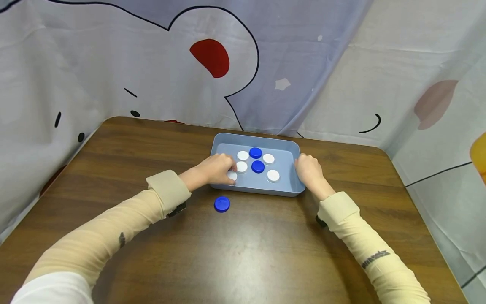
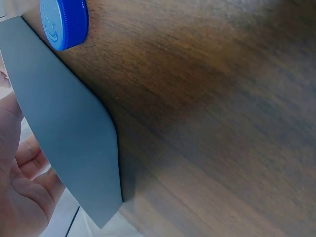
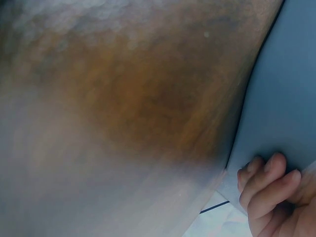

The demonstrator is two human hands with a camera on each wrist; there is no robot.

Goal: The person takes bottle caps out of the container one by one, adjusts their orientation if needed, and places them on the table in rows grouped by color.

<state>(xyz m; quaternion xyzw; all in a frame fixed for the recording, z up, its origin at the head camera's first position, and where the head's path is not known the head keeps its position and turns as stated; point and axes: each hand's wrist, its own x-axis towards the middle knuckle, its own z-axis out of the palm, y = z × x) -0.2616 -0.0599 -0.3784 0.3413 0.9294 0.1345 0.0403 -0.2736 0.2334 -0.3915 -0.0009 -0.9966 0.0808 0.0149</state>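
Observation:
A shallow grey-blue tray [image 1: 250, 185] lies near the far side of the table, holding several white bottle caps and blue ones. My left hand [image 1: 216, 169] reaches over its left end, thumb and fingers around a white bottle cap [image 1: 232, 175] in the near-left corner. In the left wrist view the tray's wall [image 2: 69, 118] hides the fingertips. At the tray's right end, my right hand [image 1: 309, 171] grips the rim, and its curled fingers [image 3: 269, 185] lie against the outer wall in the right wrist view. A blue bottle cap [image 1: 222, 204] rests on the table before the tray.
Inside the tray, two blue caps [image 1: 257, 166] sit in the middle among white caps [image 1: 273, 175]. The brown wooden table [image 1: 243, 253] extends toward me. A printed curtain [image 1: 296, 63] hangs right behind the table's far edge.

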